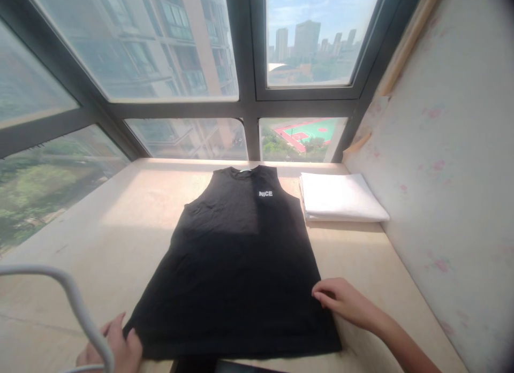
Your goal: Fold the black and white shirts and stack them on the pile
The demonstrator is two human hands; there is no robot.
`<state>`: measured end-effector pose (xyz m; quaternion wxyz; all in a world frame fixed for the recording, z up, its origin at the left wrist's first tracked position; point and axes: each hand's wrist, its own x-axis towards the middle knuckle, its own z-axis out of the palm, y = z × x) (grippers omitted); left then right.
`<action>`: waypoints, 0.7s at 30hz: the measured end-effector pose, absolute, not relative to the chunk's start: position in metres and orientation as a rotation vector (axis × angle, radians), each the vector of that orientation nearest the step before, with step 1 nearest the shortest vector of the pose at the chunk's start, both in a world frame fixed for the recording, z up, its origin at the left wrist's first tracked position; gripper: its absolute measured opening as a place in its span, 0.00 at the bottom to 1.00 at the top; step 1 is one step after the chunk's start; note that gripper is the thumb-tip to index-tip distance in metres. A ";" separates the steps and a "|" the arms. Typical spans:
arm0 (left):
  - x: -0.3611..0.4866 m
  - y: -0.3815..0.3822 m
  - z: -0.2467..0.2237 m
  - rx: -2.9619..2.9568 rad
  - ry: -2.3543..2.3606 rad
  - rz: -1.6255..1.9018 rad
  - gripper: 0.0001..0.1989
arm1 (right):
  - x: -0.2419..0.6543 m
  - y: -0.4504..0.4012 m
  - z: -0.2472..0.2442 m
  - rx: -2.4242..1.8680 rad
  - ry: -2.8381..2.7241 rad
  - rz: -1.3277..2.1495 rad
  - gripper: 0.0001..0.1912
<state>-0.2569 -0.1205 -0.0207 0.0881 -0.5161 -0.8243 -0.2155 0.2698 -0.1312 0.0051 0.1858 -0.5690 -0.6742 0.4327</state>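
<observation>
A black sleeveless top (241,276) lies spread flat, its neckline toward the window and its hem toward me. Small white letters reading "NICE" (265,193) mark its chest. My left hand (116,345) rests at the lower left corner of the top, thumb and fingers apart, partly hidden behind a white cable. At the right side edge, above the hem, my right hand (339,298) has its fingers curled together in a pinch on the fabric. Whether cloth is caught between those fingertips is hard to see.
A folded white cloth (341,197) lies right of the top, near the wall (450,202). The pale wooden surface (88,239) ends at grey-framed windows (249,108). A thick white cable (76,303) arches across the lower left. Something dark (241,366) shows below the hem.
</observation>
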 end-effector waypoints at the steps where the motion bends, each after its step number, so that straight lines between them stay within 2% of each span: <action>1: -0.233 -0.118 -0.016 -1.642 -2.299 -0.551 0.20 | 0.268 -0.123 0.002 -1.606 -1.862 1.075 0.15; 6: -0.060 -0.130 -0.007 -2.453 -1.580 -0.632 0.18 | 0.245 -0.072 -0.019 -1.514 -1.897 0.602 0.17; 11: 0.078 -0.175 -0.049 -2.793 -1.078 -0.754 0.29 | 0.205 -0.016 -0.022 -1.489 -2.294 0.412 0.23; 16: 0.117 -0.204 -0.097 -2.608 -0.956 -0.801 0.20 | 0.190 0.038 -0.009 -1.854 -2.395 0.288 0.22; 21: 0.121 -0.210 -0.091 -2.596 -1.083 -0.874 0.16 | 0.202 0.094 0.010 -2.065 -2.320 0.318 0.18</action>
